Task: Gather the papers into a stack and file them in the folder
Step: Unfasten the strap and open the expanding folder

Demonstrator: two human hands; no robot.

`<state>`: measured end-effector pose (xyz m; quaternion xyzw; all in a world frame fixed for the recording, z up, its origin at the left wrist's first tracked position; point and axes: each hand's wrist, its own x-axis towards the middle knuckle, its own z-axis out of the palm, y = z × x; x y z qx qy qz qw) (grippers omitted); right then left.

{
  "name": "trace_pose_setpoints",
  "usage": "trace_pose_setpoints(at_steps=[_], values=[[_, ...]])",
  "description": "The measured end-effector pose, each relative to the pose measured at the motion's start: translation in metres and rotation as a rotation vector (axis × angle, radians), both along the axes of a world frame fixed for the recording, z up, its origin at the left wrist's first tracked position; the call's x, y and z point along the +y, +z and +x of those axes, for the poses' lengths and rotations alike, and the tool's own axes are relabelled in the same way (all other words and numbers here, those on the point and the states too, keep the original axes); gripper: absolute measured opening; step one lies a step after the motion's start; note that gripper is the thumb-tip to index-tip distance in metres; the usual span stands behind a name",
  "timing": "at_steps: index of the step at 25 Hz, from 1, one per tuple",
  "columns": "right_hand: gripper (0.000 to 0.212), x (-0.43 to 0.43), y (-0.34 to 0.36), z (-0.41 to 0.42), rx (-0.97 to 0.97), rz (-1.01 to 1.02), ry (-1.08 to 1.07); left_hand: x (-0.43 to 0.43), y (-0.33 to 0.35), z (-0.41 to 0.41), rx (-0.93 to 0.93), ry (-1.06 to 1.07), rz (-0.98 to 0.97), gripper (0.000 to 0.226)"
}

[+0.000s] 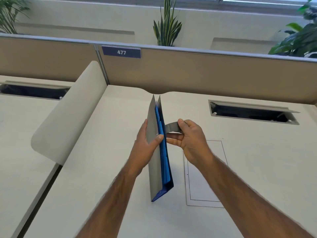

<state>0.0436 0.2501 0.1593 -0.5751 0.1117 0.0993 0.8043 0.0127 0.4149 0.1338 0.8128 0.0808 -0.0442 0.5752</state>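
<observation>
A grey folder (153, 157) with a blue inside stands upright on its edge at the middle of the white desk (103, 177). Blue sheets or pockets (163, 152) show between its covers. My left hand (145, 145) grips the left cover, thumb pressed on the front edge. My right hand (188, 134) pinches the folder's grey closing flap (171, 127), which sticks out to the right. A white sheet of paper (204, 177) with a thin printed frame lies flat on the desk just right of the folder, below my right wrist.
A rounded white divider (68, 114) rises at the left. A tan partition (188, 73) with a "477" sign (121, 52) backs the desk. Open cable slots sit at the back right (252, 112) and far left (32, 91). Plants (166, 26) stand behind the partition.
</observation>
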Motion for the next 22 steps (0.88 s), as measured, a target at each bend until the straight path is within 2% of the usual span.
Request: trace_pose_setpoints(at_steps=[4, 6, 9, 12, 15, 18, 21, 22], values=[[0.023, -0.02, 0.001, 0.002, 0.052, -0.02, -0.053, 0.019, 0.013, 0.0, -0.041, 0.038, -0.014, 0.054], [0.022, -0.036, -0.005, 0.003, 0.084, -0.008, -0.089, 0.033, 0.016, -0.007, -0.066, 0.033, -0.013, 0.053], [0.018, -0.058, -0.014, 0.003, 0.124, -0.056, -0.176, 0.061, 0.012, -0.011, -0.116, 0.094, 0.119, 0.064], [0.015, -0.072, -0.021, 0.0, 0.158, -0.062, -0.305, 0.084, 0.007, -0.01, 0.007, 0.111, 0.256, 0.058], [0.02, -0.066, -0.018, -0.005, 0.111, -0.035, -0.181, 0.074, 0.008, -0.01, 0.056, 0.095, 0.317, 0.054], [0.02, -0.054, -0.008, -0.002, -0.023, -0.196, -0.108, 0.049, 0.016, -0.007, -0.014, 0.072, 0.449, 0.062], [0.014, -0.061, 0.002, 0.007, -0.052, -0.521, -0.331, 0.042, 0.025, -0.001, 0.025, 0.153, 0.556, 0.064], [0.013, -0.067, 0.002, 0.007, -0.047, -0.575, -0.366, 0.041, 0.028, 0.0, 0.046, 0.171, 0.556, 0.063]])
